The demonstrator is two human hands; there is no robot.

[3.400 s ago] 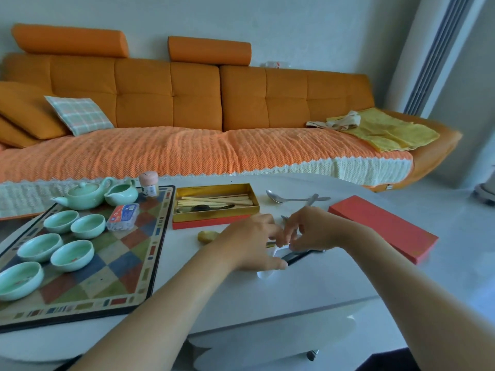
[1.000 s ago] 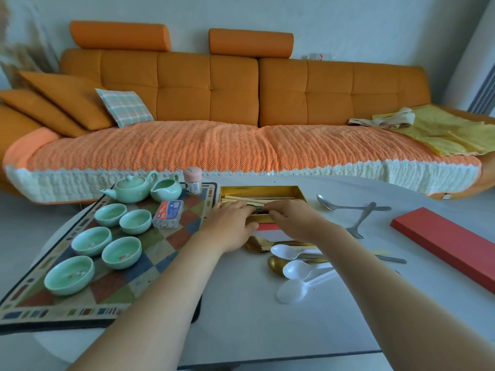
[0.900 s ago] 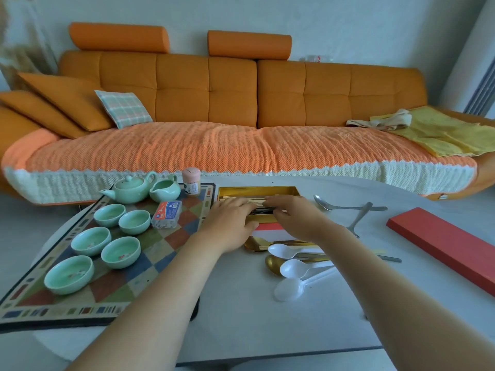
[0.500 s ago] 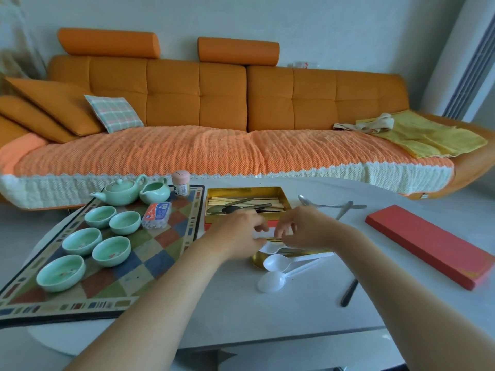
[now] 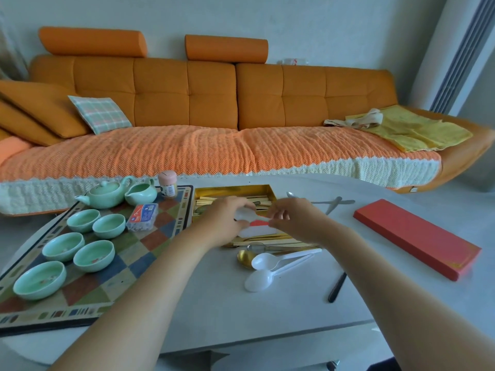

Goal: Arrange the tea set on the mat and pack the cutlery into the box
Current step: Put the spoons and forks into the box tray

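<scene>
- Both hands meet over the near edge of the gold-lined box (image 5: 233, 189). The left hand (image 5: 227, 223) curls its fingers round the bowl end of a white plastic spoon (image 5: 244, 214), and the right hand (image 5: 293, 218) pinches what looks like its handle end.
- The spoon lies crosswise, left to right, in line with the box's long axis and the chopsticks (image 5: 209, 201) inside it.
- The box sits just beyond the hands, so the move looks like a short carry away from the body and down. Neither hand is clearly nearer.
- More cutlery lies on the worktop (image 5: 214, 303) just this side of the hands: two white spoons (image 5: 267, 261), a gold spoon (image 5: 245, 258) and a black-handled knife (image 5: 337, 287).
- The teapot (image 5: 105, 192) and cups (image 5: 93, 255) stand on the mat (image 5: 160, 231), to the left.
</scene>
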